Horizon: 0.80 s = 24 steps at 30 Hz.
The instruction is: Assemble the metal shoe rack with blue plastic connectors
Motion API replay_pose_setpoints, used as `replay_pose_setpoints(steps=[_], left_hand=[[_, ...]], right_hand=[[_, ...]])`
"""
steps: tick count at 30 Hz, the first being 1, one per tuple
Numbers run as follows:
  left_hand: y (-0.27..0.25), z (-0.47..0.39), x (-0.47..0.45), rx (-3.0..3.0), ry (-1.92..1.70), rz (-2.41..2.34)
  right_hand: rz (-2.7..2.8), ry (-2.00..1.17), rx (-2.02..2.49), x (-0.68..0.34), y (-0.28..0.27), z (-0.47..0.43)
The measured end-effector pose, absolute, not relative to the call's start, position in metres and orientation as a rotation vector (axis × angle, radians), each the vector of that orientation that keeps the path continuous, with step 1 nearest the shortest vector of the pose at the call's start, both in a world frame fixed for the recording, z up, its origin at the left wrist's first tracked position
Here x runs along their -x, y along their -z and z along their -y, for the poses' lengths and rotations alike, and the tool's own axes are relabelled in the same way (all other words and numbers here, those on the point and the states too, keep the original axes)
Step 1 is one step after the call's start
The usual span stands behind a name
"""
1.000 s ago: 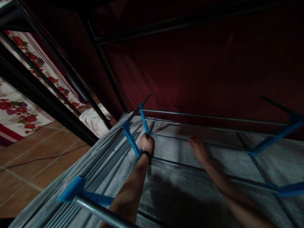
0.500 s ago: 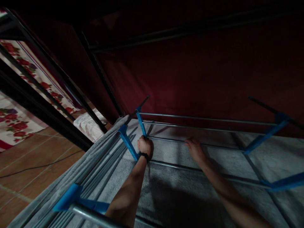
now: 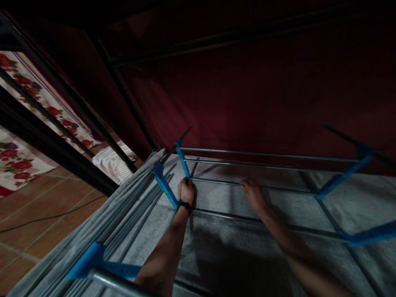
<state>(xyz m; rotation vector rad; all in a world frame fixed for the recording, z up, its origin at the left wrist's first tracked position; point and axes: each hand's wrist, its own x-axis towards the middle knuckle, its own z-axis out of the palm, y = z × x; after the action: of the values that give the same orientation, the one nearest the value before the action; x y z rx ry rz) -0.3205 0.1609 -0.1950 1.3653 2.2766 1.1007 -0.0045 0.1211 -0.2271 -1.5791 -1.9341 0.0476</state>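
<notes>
A frame of metal tubes and blue plastic brackets lies across a grey blanket (image 3: pixel 216 247). My left hand (image 3: pixel 186 190), with a dark band at the wrist, is closed around the lower end of a blue bracket (image 3: pixel 183 161), where a metal tube (image 3: pixel 216 181) joins it. Farther along that same tube, my right hand (image 3: pixel 252 192) has its fingers curled onto it. Another blue bracket (image 3: pixel 167 187) stands just left of my left wrist. On the right side, a blue bracket (image 3: pixel 345 173) holds the tubes' other ends.
Several loose grey tubes (image 3: pixel 136 218) lie along the blanket's left side. A blue bracket with a thick tube (image 3: pixel 114 282) is close at lower left. Dark metal posts (image 3: pixel 58 150) rise at left, beside a dark red curtain (image 3: pixel 247 103). A black cable (image 3: pixel 52 216) crosses the tiled floor.
The view has shifted slightly, so things at left sit a little farther left. Both hands keep their places on the frame.
</notes>
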Motion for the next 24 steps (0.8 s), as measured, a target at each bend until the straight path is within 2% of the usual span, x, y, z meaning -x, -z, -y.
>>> replay_pose_setpoints(steps=[24], left_hand=[[0.180, -0.150, 0.314, -1.484, -0.957, -2.351]], right_hand=[[1.894, -0.074, 1.591, 0.009, 0.219, -0.118]])
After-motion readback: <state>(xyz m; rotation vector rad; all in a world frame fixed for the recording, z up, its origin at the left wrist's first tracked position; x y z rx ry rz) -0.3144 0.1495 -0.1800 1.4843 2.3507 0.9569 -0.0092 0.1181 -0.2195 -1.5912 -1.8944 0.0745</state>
